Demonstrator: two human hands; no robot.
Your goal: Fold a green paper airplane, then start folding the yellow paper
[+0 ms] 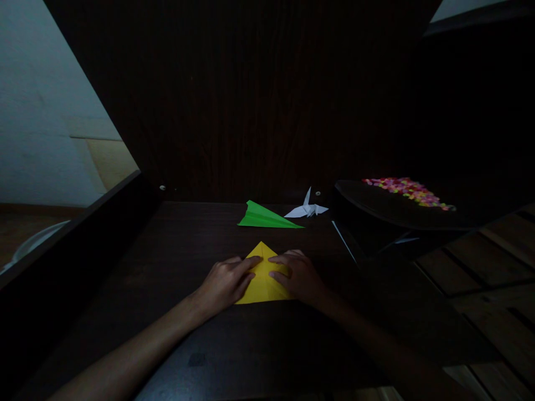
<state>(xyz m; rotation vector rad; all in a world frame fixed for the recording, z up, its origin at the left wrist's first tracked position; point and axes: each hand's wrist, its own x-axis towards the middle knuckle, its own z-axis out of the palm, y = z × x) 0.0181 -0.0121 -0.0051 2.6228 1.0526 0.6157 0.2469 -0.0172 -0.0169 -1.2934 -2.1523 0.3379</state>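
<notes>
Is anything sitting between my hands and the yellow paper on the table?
Nothing visible does. The left hand and right hand both rest flat on the yellow folded paper. The green paper plane and white paper crane lie farther back, apart from it.

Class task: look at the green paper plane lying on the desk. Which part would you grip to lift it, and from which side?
Probably the wide tail end of the green plane, at its left, pinched from above. That end stands raised off the desk; the nose tapers thin and flat toward the white crane.
</notes>
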